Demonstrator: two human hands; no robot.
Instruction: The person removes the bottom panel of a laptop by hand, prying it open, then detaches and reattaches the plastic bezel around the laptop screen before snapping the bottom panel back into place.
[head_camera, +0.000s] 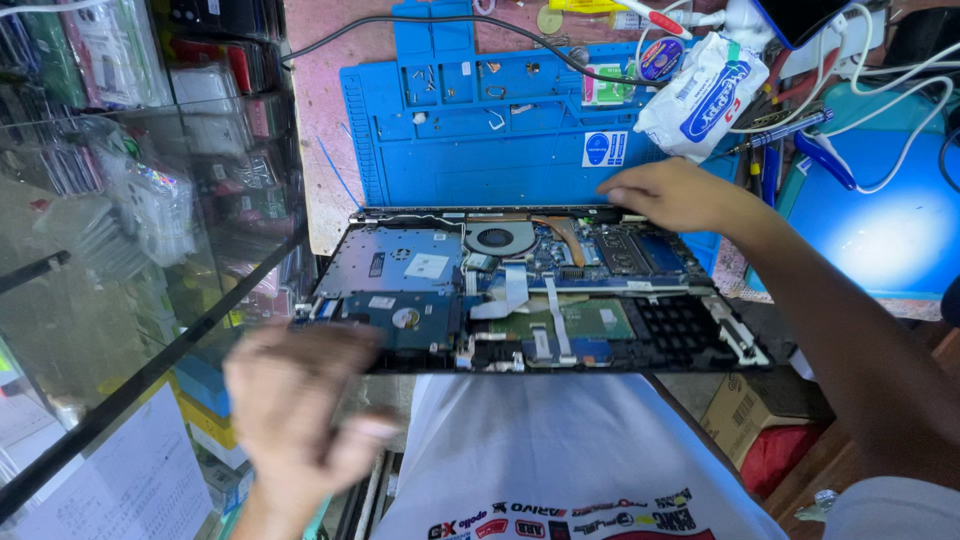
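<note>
Head camera looks down on a repair bench. At far left, a glass display counter (120, 300) with a dark metal edge holds packaged goods on its shelves. Just right of it, the left hand (300, 410) hangs blurred in the near foreground, fingers loosely spread, gripping nothing, close to the near left corner of an opened laptop (530, 295). The laptop lies at centre with its bottom cover off, showing a round fan (500, 238), a hard drive (405, 318) and circuit boards. Beyond it a blue work mat (480, 130) covers the pinkish bench. The right hand (670, 195) rests flat on the laptop's far right edge, fingers pressed down. Farther right lie a white plastic pouch (700, 95), white cables (900, 80) and pens.
</note>
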